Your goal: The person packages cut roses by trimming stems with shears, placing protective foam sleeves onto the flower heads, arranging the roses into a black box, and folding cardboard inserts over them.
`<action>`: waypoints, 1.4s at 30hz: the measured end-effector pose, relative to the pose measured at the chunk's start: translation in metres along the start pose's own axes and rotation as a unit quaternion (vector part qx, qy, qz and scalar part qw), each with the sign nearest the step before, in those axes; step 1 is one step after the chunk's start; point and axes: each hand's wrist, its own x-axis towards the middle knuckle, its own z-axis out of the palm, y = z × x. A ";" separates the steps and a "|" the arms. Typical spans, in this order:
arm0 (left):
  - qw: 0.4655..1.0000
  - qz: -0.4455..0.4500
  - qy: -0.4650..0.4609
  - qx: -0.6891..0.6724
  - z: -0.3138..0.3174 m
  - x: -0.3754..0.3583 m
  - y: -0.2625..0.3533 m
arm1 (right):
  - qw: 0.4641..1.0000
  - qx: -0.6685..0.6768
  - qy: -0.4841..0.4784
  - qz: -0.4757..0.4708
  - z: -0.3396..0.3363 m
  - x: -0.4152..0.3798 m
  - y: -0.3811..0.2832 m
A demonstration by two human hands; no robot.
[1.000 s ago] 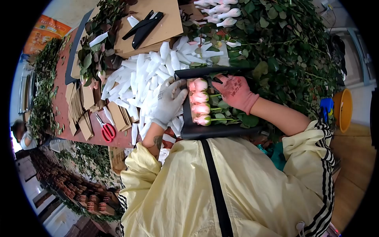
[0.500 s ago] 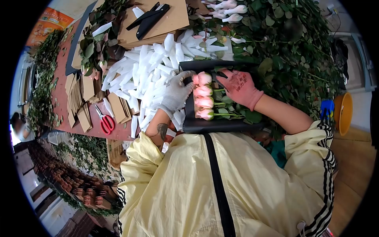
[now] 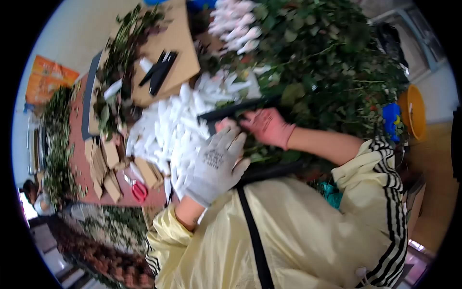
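Observation:
My left hand (image 3: 214, 166), in a whitish glove with dark print, lies flat over the pink roses with its thumb apart from the fingers. One pink rose head (image 3: 225, 125) shows above its fingertips; the other blooms are hidden beneath it. Beside the upper blooms is my right hand (image 3: 269, 127), in a pink glove, its fingertips pointing left near the stems. Blur hides whether those fingertips grip anything. Around the roses is a black holder (image 3: 240, 108), whose lower edge runs just in front of my jacket.
White mesh sleeves (image 3: 161, 125) are heaped left of the holder. Red scissors (image 3: 138, 191) lie near cardboard pieces (image 3: 111, 185). A black stapler (image 3: 161, 72) rests on cardboard sheets (image 3: 180, 38). Leafy stems (image 3: 332, 72) fill the right, near a yellow basin (image 3: 413, 113). A person (image 3: 41, 200) is far left.
My left hand has moved down and opened out over the roses, covering most of them. My right hand is slightly left and lower in view. The whole view has shifted and tilted.

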 end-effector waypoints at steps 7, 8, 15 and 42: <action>0.994 -0.068 -0.083 0.019 0.039 0.010 -0.023 | 0.994 0.028 -0.107 0.002 -0.019 0.001 0.001; 0.993 -0.075 -0.094 0.011 0.035 0.010 -0.022 | 0.994 0.023 -0.104 0.003 -0.032 0.000 0.004; 0.993 -0.077 -0.080 0.031 0.033 0.009 -0.023 | 0.972 0.203 0.084 0.078 -0.161 0.043 0.105; 0.990 -0.106 -0.092 0.020 0.029 0.016 -0.018 | 0.801 -0.164 0.481 0.316 -0.263 0.002 0.360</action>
